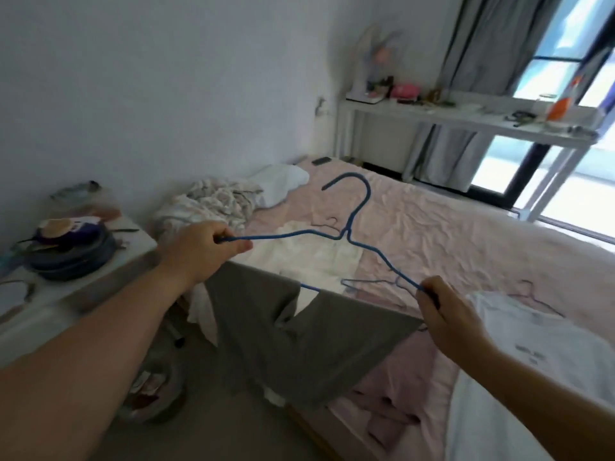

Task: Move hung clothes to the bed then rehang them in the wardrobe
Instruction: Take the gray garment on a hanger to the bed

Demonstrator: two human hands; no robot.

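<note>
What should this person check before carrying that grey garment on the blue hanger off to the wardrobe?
1. Left hand grips the blue hanger: ok.
2. Right hand grips the other end: ok.
3. Grey garment sits evenly on the bar: not ok, bunched, bar showing.
4. Hook free of the bed: ok.
5. Wardrobe within reach: cannot tell, out of view.

We stand in a home bedroom: a bed (432, 214) with pink sheets, curtains (482, 44), a cluttered white bench (449, 118).
</note>
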